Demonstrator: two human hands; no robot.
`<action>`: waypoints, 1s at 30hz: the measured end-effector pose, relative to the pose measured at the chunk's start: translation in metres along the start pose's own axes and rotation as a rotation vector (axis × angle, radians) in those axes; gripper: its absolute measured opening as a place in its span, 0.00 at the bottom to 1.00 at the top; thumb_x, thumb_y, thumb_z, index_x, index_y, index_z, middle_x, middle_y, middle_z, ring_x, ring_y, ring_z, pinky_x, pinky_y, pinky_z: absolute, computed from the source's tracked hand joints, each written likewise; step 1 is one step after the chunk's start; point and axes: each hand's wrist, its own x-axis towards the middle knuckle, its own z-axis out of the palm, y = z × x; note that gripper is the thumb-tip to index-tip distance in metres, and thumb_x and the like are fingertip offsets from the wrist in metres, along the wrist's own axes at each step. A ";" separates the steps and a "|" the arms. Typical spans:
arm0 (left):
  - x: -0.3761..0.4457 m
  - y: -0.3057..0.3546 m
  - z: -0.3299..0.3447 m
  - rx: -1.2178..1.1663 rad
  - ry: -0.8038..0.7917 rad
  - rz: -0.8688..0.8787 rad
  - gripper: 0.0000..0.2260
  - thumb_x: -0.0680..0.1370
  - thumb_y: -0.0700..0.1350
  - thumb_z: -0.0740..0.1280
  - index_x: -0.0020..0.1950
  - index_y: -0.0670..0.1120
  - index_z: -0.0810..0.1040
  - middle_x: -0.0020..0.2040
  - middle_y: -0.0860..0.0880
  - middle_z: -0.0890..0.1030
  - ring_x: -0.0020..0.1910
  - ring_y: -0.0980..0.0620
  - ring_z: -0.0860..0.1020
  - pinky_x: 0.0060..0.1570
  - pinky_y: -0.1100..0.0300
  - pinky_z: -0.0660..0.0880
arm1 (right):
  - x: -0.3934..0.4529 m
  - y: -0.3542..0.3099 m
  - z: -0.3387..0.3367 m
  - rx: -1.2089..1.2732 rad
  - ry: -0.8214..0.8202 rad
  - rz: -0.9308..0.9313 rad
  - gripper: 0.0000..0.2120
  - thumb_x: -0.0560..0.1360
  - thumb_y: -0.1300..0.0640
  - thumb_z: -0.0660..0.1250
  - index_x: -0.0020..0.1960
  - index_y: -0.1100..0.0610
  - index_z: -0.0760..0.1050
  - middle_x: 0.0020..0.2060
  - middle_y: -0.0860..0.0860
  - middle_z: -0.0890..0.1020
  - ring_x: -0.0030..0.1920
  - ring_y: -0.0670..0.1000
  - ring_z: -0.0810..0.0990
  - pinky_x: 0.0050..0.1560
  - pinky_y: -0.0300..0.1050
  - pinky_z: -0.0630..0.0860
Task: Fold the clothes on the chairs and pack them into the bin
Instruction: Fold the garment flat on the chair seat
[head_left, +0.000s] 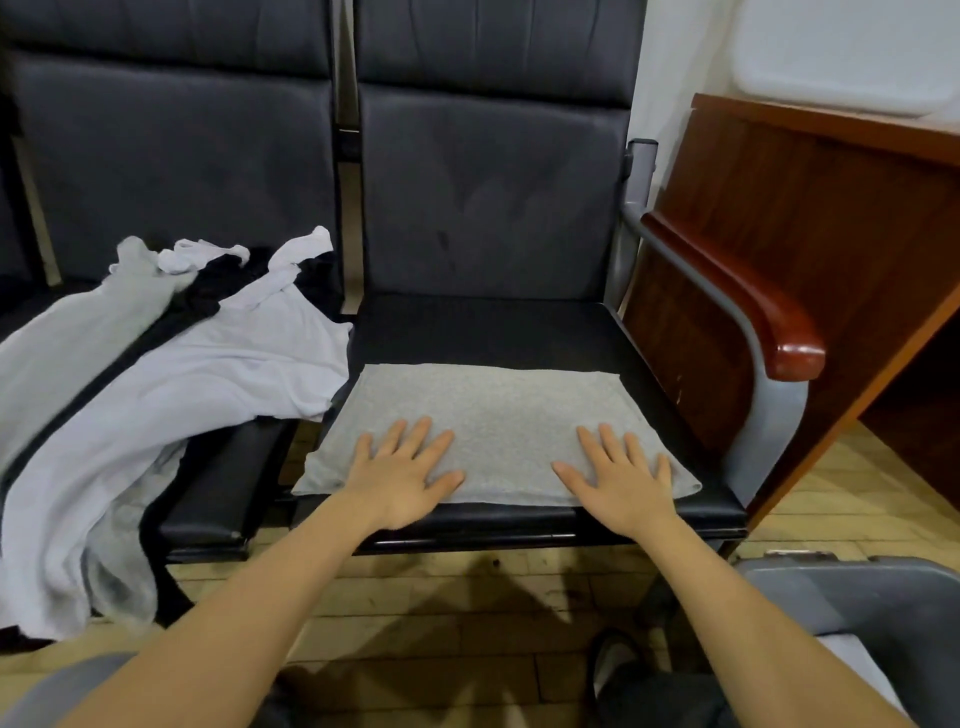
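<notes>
A folded grey cloth (493, 410) lies flat on the front of the right black chair seat (483, 332). My left hand (402, 473) rests palm down on its near left part, fingers spread. My right hand (621, 475) lies flat on its near right part, fingers spread too. A heap of unfolded white, grey and black clothes (171, 374) covers the left chair seat and hangs over its front edge. The grey bin (852, 597) stands on the floor at the lower right, with a pale cloth inside it.
A wooden armrest (753, 301) on a grey metal frame borders the right chair. A dark wooden desk (831, 218) stands to the right. The floor (441, 613) is pale wood parquet. My shoe (618, 660) shows near the bin.
</notes>
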 end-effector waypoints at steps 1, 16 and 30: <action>0.002 -0.001 -0.004 -0.005 -0.002 0.015 0.29 0.78 0.67 0.43 0.76 0.61 0.40 0.78 0.54 0.39 0.76 0.48 0.40 0.72 0.43 0.41 | 0.003 -0.001 -0.002 -0.005 -0.016 -0.001 0.35 0.76 0.30 0.41 0.77 0.43 0.40 0.78 0.48 0.41 0.77 0.55 0.40 0.73 0.64 0.40; 0.076 0.000 -0.026 -0.110 0.380 0.070 0.21 0.83 0.49 0.51 0.76 0.52 0.58 0.77 0.54 0.56 0.76 0.55 0.52 0.71 0.58 0.49 | 0.079 -0.050 -0.013 0.220 0.222 -0.203 0.22 0.82 0.49 0.54 0.76 0.50 0.59 0.76 0.48 0.58 0.76 0.48 0.56 0.74 0.46 0.52; 0.084 -0.034 -0.017 -0.201 0.252 -0.304 0.29 0.80 0.62 0.43 0.78 0.53 0.43 0.78 0.43 0.46 0.77 0.45 0.45 0.74 0.49 0.44 | 0.095 -0.041 -0.005 0.035 0.085 -0.146 0.26 0.81 0.39 0.43 0.77 0.41 0.44 0.77 0.44 0.44 0.77 0.48 0.41 0.75 0.52 0.40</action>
